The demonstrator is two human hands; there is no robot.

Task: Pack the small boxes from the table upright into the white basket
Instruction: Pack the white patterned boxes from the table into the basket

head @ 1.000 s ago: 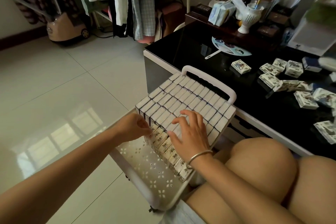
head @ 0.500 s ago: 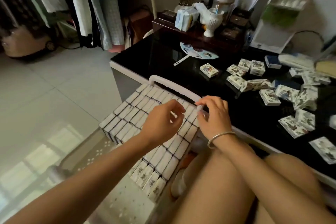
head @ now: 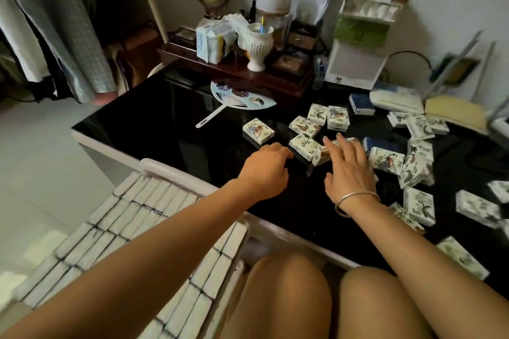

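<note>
Many small white picture-printed cardboard boxes point(head: 304, 146) lie flat on the glossy black counter point(head: 165, 124); white plastic basket point(head: 154, 166) beside it, packed with upright rows. Right grip point(head: 348, 170) spread above one box point(head: 329, 151); left grip point(head: 265, 166) loosely curled, apparently empty. Best: stack several, square edges, insert on end.

Many small boxes point(head: 258, 131), white with printed pictures, lie flat and scattered over the right half of the black table point(head: 165, 118), some overlapping. The white basket point(head: 170, 171) sits near left against the table's edge, filled with tight rows of packed boxes point(head: 132, 209) standing upright, plain edges up.
</note>
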